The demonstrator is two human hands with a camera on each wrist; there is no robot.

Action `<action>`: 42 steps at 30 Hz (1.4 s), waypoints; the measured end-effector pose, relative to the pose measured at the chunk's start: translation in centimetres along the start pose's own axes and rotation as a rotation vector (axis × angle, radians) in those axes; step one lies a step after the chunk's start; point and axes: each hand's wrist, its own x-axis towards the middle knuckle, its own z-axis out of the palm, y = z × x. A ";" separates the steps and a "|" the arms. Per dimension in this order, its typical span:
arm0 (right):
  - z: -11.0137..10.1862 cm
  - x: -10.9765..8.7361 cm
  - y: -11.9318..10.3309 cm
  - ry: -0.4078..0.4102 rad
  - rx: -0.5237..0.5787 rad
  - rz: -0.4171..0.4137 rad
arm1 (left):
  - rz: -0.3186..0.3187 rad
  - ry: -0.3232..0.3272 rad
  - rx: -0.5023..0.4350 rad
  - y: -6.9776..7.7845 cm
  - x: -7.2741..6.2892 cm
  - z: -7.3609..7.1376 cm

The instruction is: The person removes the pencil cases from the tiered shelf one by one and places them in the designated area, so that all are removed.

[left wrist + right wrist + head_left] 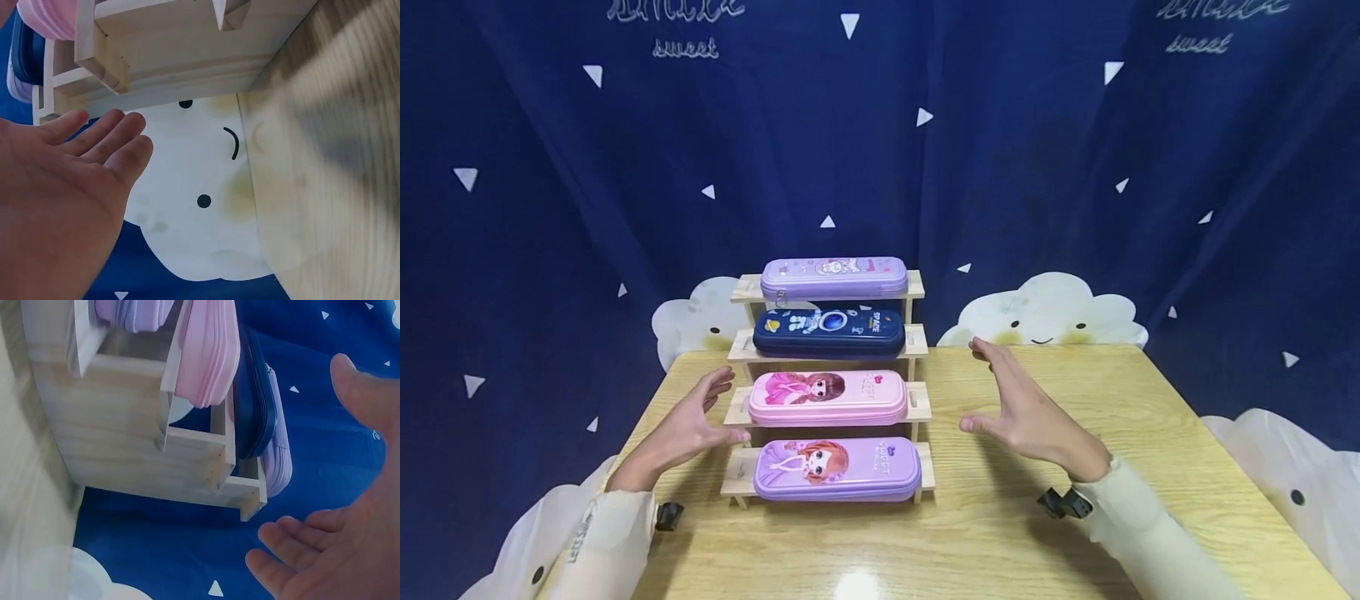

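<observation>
Pencil cases lie one to a step on a wooden stepped rack (741,472). On top is a lilac rabbit case (835,279); below it come a dark blue astronaut case (829,333), a pink case with a doll picture (827,398) and, lowest, a purple doll case (838,469). My left hand (685,433) hovers at the rack's left side, thumb near the pink case, holding nothing. To the right of the rack, apart from it, my right hand (1026,408) is held up with thumb and fingers spread, also holding nothing.
The rack stands on a light wooden table (1000,533). Behind it hangs a dark blue curtain (1030,167) with white triangles and smiling clouds (1045,308). A small black device (1064,503) sits at the right wrist, another (668,516) at the left.
</observation>
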 end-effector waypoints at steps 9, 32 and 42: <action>1.6 -0.6 -0.2 -0.007 0.122 -0.076 | -0.065 -0.036 0.038 0.0 0.3 0.8; 7.1 -1.2 -1.5 -0.233 0.422 -0.158 | -0.140 0.049 0.201 -0.5 1.4 1.3; 9.0 -0.9 -1.6 -0.281 0.398 -0.142 | -0.142 0.057 0.198 -0.6 1.5 1.2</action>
